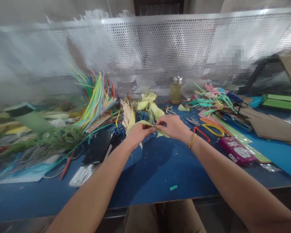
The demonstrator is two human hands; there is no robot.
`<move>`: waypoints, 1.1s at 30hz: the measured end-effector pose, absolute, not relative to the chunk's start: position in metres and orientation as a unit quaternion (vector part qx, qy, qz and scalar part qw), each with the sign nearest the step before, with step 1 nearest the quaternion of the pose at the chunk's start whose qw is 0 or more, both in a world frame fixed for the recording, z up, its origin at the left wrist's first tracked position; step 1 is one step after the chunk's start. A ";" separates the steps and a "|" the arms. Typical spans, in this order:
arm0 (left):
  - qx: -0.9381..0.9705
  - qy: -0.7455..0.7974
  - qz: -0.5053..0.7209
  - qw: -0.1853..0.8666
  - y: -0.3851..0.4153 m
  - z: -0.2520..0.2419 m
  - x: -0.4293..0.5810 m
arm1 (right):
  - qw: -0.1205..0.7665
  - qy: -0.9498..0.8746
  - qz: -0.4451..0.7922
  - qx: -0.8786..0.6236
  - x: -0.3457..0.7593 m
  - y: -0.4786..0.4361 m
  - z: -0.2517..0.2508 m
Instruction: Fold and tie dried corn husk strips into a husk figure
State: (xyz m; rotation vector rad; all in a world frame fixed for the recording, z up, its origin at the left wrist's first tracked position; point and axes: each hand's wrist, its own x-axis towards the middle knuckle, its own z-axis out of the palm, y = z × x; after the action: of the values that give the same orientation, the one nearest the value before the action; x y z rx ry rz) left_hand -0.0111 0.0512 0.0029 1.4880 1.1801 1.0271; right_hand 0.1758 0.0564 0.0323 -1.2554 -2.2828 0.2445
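Over the middle of the blue table, my left hand [141, 132] and my right hand [171, 126] meet, fingertips almost touching. Both pinch a pale green leaf-like strip [145, 123], whose ends stick out past the fingers on either side. A gold bracelet [192, 140] circles my right wrist. Just behind my hands lie pale yellow-green crumpled pieces [147, 103] and cream, husk-like pieces [128, 115]. Scissors with red and yellow handles [212, 129] rest to the right of my right hand.
A perforated metal screen [155, 48] runs behind the blue table [160, 174]. Colourful stems [97, 100] stand at the left, near a black phone-like object [97, 148]. A lidded bottle [176, 90] stands at the back. A magenta device [235, 151] and brown cardboard [269, 124] lie right.
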 end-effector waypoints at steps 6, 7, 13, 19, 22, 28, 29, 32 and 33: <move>0.541 0.446 0.500 0.508 0.053 -0.002 -0.005 | 0.279 -0.826 0.107 -0.478 0.174 0.059 0.026; 0.533 0.435 0.500 0.526 0.053 -0.003 -0.004 | 0.284 -0.826 0.114 -0.473 0.174 0.061 0.025; 0.496 0.419 0.522 0.553 0.047 0.003 0.000 | 0.286 -0.830 0.121 -0.463 0.172 0.061 0.024; 0.555 0.423 0.500 0.513 0.048 0.003 -0.001 | 0.228 -0.844 0.030 -0.484 0.172 0.054 0.032; 0.559 0.452 0.499 0.483 0.050 0.001 -0.002 | 0.240 -0.844 0.022 -0.479 0.172 0.052 0.033; 0.558 0.469 0.490 0.478 0.050 0.000 -0.003 | 0.282 -0.833 0.021 -0.475 0.170 0.053 0.030; 0.562 0.466 0.487 0.480 0.050 0.000 -0.004 | 0.282 -0.834 0.016 -0.473 0.170 0.053 0.030; 0.565 0.461 0.491 0.476 0.050 0.000 -0.004 | 0.280 -0.840 0.010 -0.465 0.169 0.050 0.032; 0.562 0.461 0.497 0.475 0.051 0.000 -0.004 | 0.280 -0.841 0.010 -0.462 0.168 0.049 0.033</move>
State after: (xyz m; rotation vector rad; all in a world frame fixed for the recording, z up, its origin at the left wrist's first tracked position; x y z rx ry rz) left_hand -0.0038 0.0507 0.0000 1.3734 1.1268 1.2144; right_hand 0.1682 0.0489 0.0327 -1.2395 -2.2566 0.0262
